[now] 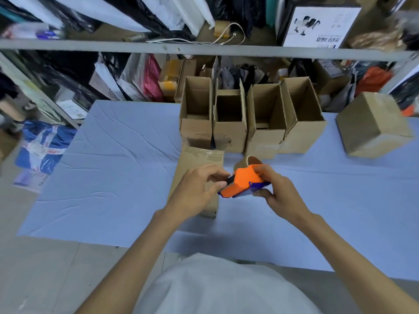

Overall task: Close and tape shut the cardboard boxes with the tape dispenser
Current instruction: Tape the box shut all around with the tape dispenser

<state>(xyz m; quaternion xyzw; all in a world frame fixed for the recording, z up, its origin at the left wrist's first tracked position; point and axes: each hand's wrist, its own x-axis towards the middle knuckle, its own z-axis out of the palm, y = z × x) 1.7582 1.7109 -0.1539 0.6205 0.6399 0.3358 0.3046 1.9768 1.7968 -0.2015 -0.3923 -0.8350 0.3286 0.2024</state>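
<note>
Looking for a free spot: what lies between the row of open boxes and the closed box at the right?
Only a narrow strip of bare blue table cover separates the open boxes from the closed box, seen in the head view.

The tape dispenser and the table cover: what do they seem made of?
The tape dispenser: probably hard plastic, matte orange and blue, judging by its flat moulded faces. The table cover: thin cloth or paper-like sheet, matte pale blue; its creases show this.

Orange-and-blue tape dispenser, blue tablecloth
</note>
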